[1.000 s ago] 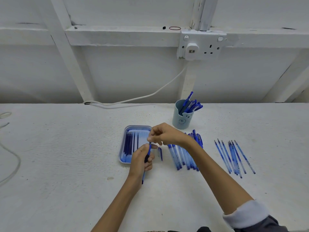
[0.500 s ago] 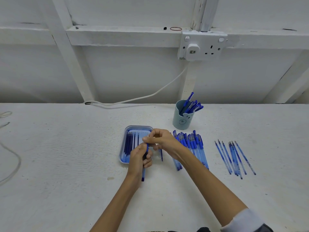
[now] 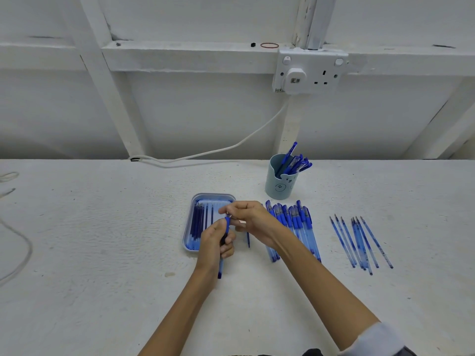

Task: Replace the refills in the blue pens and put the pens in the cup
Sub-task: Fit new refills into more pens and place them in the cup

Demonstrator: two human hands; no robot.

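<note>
My left hand (image 3: 214, 242) grips a blue pen (image 3: 220, 269) upright by its barrel, with the lower end sticking out below the fist. My right hand (image 3: 250, 219) pinches the pen's top end (image 3: 227, 219) with thumb and forefinger. Behind the hands a blue tray (image 3: 189, 224) holds several dark refills (image 3: 198, 222). A row of blue pens (image 3: 295, 224) lies right of my right hand, partly hidden by the wrist. A light blue cup (image 3: 280, 185) with several pens in it stands farther back. A small blue piece (image 3: 248, 239) lies on the table under my right hand.
Several loose refills (image 3: 359, 242) lie spread out at the right. A white cable (image 3: 205, 152) runs from the wall socket (image 3: 309, 70) down along the table's back edge. Another cable (image 3: 18, 242) loops at the far left. The white table (image 3: 102, 253) has a rough surface.
My right hand has come down and left from above the pen row to the top of the pen in my left hand. The pen row is more exposed.
</note>
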